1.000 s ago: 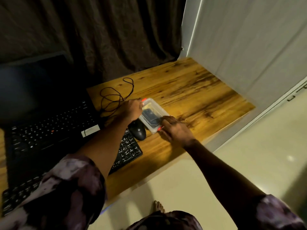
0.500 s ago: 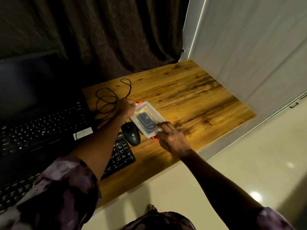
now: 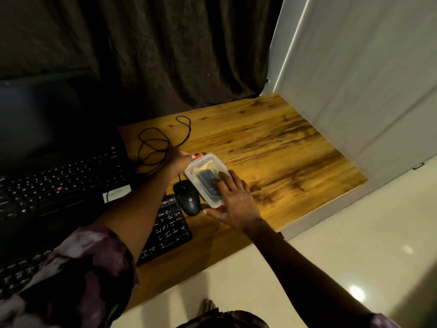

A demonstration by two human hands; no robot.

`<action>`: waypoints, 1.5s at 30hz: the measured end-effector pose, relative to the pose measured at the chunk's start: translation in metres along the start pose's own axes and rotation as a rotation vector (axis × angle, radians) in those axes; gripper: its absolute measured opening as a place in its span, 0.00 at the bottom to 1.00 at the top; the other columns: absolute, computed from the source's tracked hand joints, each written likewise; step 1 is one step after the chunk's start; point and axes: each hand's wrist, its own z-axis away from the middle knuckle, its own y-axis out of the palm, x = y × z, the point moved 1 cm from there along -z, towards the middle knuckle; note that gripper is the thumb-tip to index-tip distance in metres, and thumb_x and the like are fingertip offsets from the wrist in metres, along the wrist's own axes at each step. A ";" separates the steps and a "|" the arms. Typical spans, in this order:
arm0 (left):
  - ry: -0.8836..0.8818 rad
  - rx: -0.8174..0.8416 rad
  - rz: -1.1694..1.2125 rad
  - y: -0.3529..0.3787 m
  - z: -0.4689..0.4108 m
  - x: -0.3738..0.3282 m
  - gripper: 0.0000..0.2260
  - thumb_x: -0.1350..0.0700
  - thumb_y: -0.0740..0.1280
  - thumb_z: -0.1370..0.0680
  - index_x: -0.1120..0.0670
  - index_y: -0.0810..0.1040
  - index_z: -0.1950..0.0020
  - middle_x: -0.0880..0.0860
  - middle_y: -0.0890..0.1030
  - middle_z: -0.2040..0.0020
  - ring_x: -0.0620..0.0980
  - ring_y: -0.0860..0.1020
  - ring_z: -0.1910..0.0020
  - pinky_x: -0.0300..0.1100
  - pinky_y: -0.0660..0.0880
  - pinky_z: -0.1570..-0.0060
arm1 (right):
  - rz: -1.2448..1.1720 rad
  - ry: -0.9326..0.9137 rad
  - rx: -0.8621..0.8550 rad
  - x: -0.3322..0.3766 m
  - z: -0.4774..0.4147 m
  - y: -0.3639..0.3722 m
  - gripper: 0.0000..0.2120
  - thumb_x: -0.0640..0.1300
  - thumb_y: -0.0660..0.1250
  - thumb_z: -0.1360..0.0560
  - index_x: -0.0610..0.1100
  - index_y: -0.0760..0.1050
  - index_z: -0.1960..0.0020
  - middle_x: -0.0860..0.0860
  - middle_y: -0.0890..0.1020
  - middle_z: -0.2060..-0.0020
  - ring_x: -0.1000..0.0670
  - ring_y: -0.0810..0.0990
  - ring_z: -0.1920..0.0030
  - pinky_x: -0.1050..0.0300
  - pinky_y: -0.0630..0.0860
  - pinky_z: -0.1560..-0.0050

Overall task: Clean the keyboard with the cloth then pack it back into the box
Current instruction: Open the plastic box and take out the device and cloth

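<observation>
Taking the small clear plastic box with red end clips (image 3: 205, 178) as the landmark, the scene ran as follows. Far to its left sat an open black laptop (image 3: 59, 176), and just below-left of the box lay the black external keyboard (image 3: 169, 227), much of it hidden under the left forearm. A looped black cable (image 3: 158, 145) lay above-left of the box, and a black corded mouse (image 3: 188, 197) sat right against the box's left long wall.

The left hand (image 3: 178, 160) was at the box's far end, fingers curled against the red clip there; whether they actually pinched it could not be told. The right hand (image 3: 233, 202) lay flat over the box's near end, fingers spread on the lid and thumb hooked under the near corner, pressing rather than gripping. Something dark showed through the lid, possibly the cloth, though this was unclear. To the right of the box the wooden desk (image 3: 295, 162) ran bare to the wall.

The risks, as judged from this: if the clip gave way suddenly, the light box could jump or skid left into the mouse and push it onto the keyboard. Uneven pressure from the flat right hand might tip the box on its near edge. The cable loop near the left wrist could snag as that hand drew back. The dim light made the clips hard to see.
</observation>
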 end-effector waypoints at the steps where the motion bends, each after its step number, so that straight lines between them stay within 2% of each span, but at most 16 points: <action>1: -0.019 0.003 0.006 -0.001 -0.001 0.000 0.09 0.59 0.69 0.21 0.63 0.82 0.45 0.58 0.81 0.55 0.52 0.79 0.56 0.43 0.75 0.56 | -0.002 0.005 -0.005 0.000 0.000 0.001 0.41 0.73 0.60 0.29 0.48 0.61 0.26 0.46 0.60 0.23 0.41 0.51 0.21 0.34 0.60 0.27; 6: -0.004 -0.003 -0.023 -0.003 -0.001 0.003 0.06 0.64 0.69 0.22 0.62 0.84 0.48 0.60 0.84 0.52 0.46 0.77 0.68 0.33 0.74 0.78 | -0.021 0.059 -0.036 0.007 -0.003 -0.003 0.40 0.71 0.61 0.30 0.50 0.60 0.26 0.45 0.58 0.22 0.41 0.51 0.22 0.37 0.59 0.28; 9: 0.012 0.058 -0.014 -0.006 -0.002 0.007 0.09 0.67 0.66 0.22 0.62 0.83 0.45 0.59 0.83 0.50 0.46 0.78 0.65 0.31 0.74 0.76 | -0.066 0.118 -0.035 0.012 -0.007 -0.005 0.39 0.68 0.64 0.32 0.49 0.61 0.28 0.45 0.57 0.22 0.41 0.53 0.23 0.38 0.61 0.29; 13: 0.016 0.090 0.033 -0.009 -0.004 0.011 0.09 0.67 0.67 0.22 0.60 0.83 0.44 0.57 0.84 0.48 0.46 0.79 0.63 0.32 0.76 0.72 | -0.099 0.093 -0.083 0.013 -0.013 -0.013 0.38 0.67 0.65 0.35 0.49 0.65 0.31 0.48 0.66 0.28 0.44 0.63 0.30 0.43 0.69 0.35; 17: 0.008 0.086 0.057 -0.009 -0.002 0.010 0.11 0.68 0.66 0.22 0.60 0.83 0.43 0.58 0.84 0.48 0.44 0.79 0.64 0.30 0.74 0.74 | -0.180 0.071 -0.168 0.010 -0.017 -0.023 0.34 0.67 0.66 0.36 0.52 0.70 0.35 0.52 0.74 0.34 0.46 0.68 0.35 0.47 0.71 0.39; 19: 0.003 0.094 0.063 -0.011 -0.001 0.010 0.12 0.69 0.66 0.23 0.61 0.82 0.42 0.58 0.84 0.48 0.45 0.78 0.66 0.30 0.73 0.76 | -0.302 0.066 -0.214 0.005 -0.019 -0.028 0.29 0.63 0.66 0.34 0.52 0.73 0.37 0.53 0.77 0.37 0.47 0.71 0.37 0.47 0.73 0.41; 22: 0.029 0.114 0.033 -0.011 -0.001 0.011 0.12 0.69 0.66 0.23 0.62 0.82 0.42 0.60 0.83 0.47 0.45 0.78 0.63 0.29 0.72 0.75 | -0.654 0.056 -0.390 -0.006 -0.024 -0.037 0.17 0.50 0.69 0.26 0.48 0.80 0.39 0.53 0.83 0.44 0.53 0.79 0.42 0.49 0.78 0.44; 24: 0.039 0.113 0.034 -0.011 -0.002 0.012 0.10 0.68 0.67 0.23 0.62 0.82 0.43 0.60 0.84 0.46 0.46 0.79 0.61 0.30 0.74 0.72 | -0.907 0.175 -0.492 -0.010 -0.028 -0.043 0.09 0.46 0.67 0.21 0.44 0.82 0.45 0.53 0.84 0.52 0.56 0.82 0.51 0.55 0.79 0.52; 25: 0.032 0.110 0.040 -0.010 -0.002 0.012 0.10 0.68 0.68 0.23 0.62 0.83 0.43 0.60 0.84 0.46 0.46 0.79 0.61 0.31 0.75 0.72 | -1.053 0.284 -0.538 -0.013 -0.029 -0.046 0.11 0.48 0.64 0.19 0.43 0.82 0.48 0.52 0.84 0.56 0.55 0.82 0.55 0.57 0.78 0.55; 28: 0.019 0.102 0.044 -0.010 -0.001 0.011 0.10 0.68 0.67 0.23 0.62 0.83 0.43 0.59 0.84 0.47 0.45 0.79 0.62 0.31 0.76 0.73 | -1.535 0.660 -0.628 -0.034 -0.033 -0.042 0.20 0.56 0.60 0.19 0.41 0.82 0.48 0.45 0.85 0.53 0.46 0.84 0.52 0.50 0.81 0.52; 31: 0.033 0.087 0.023 -0.009 -0.001 0.010 0.09 0.67 0.67 0.22 0.63 0.82 0.43 0.60 0.84 0.47 0.43 0.78 0.64 0.29 0.74 0.74 | -1.681 0.946 -0.627 -0.065 -0.033 -0.019 0.24 0.59 0.59 0.20 0.40 0.80 0.45 0.42 0.85 0.51 0.42 0.84 0.54 0.44 0.81 0.52; 33: 0.033 0.082 0.020 -0.007 -0.002 0.009 0.09 0.66 0.68 0.22 0.63 0.83 0.43 0.60 0.84 0.48 0.43 0.78 0.65 0.29 0.73 0.75 | -1.627 1.081 -0.575 -0.084 -0.029 0.003 0.24 0.58 0.60 0.19 0.37 0.79 0.43 0.39 0.84 0.50 0.40 0.84 0.53 0.44 0.82 0.56; 35: 0.037 0.079 0.014 -0.007 -0.002 0.009 0.08 0.65 0.70 0.23 0.62 0.83 0.44 0.60 0.84 0.48 0.44 0.78 0.65 0.29 0.73 0.75 | -1.501 1.090 -0.547 -0.096 -0.027 0.017 0.21 0.53 0.60 0.19 0.34 0.79 0.45 0.37 0.83 0.52 0.38 0.83 0.53 0.48 0.82 0.59; 38: 0.038 0.073 0.004 -0.007 -0.003 0.009 0.08 0.64 0.71 0.24 0.61 0.83 0.45 0.59 0.84 0.49 0.44 0.79 0.64 0.33 0.75 0.71 | -1.004 1.022 -0.488 -0.106 -0.031 0.018 0.15 0.47 0.62 0.21 0.37 0.82 0.53 0.39 0.84 0.56 0.39 0.83 0.52 0.48 0.78 0.54; 41: 0.037 0.062 0.006 -0.006 -0.003 0.011 0.07 0.64 0.71 0.24 0.61 0.84 0.46 0.59 0.85 0.50 0.45 0.79 0.64 0.37 0.76 0.67 | -0.693 0.923 -0.336 -0.107 -0.036 0.013 0.12 0.48 0.66 0.23 0.41 0.82 0.47 0.41 0.85 0.52 0.41 0.83 0.49 0.47 0.79 0.47; 45: 0.042 0.043 -0.003 -0.006 -0.003 0.013 0.08 0.67 0.71 0.25 0.63 0.83 0.46 0.61 0.84 0.48 0.49 0.80 0.57 0.38 0.76 0.60 | -0.396 0.864 -0.172 -0.110 -0.034 0.014 0.17 0.54 0.67 0.25 0.42 0.79 0.45 0.40 0.82 0.48 0.39 0.81 0.47 0.49 0.78 0.49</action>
